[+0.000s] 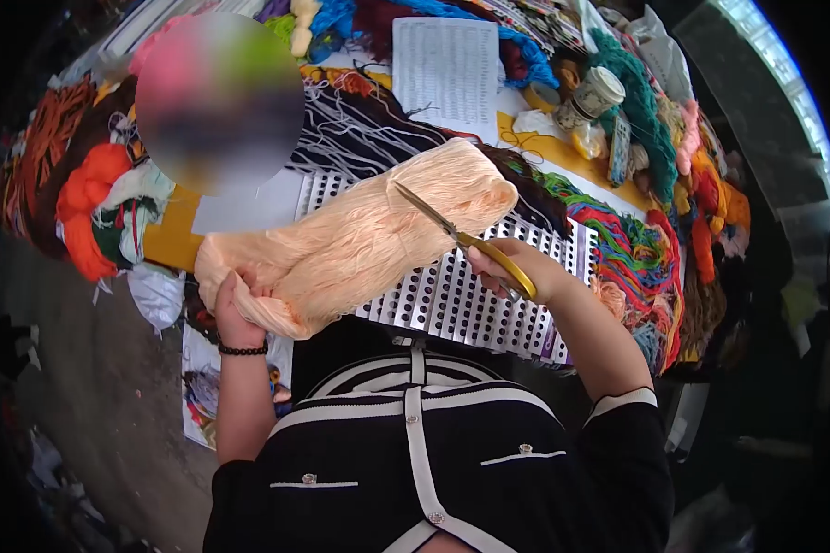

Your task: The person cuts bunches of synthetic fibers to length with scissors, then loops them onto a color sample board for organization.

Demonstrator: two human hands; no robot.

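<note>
Yarn in orange and white is lying heaped at the left edge of the frame, on the crowded surface. Just right of it, the left hand, with a bead bracelet at the wrist, is closing its grip tightly around the lower end of a thick peach hank. The hank is slanting up across the centre of the frame, above a perforated white board. Right of centre, the right hand is gripping the yellow handles of the scissors. Their blades are lying against the hank's upper right end, parted only slightly as far as I can tell. For a clean cut, the left hand should be pulling the strands taut. The blades should be taking small bites squarely across them, well clear of the fingers. Multicoloured yarn is trailing over the right edge of the surface.
</note>
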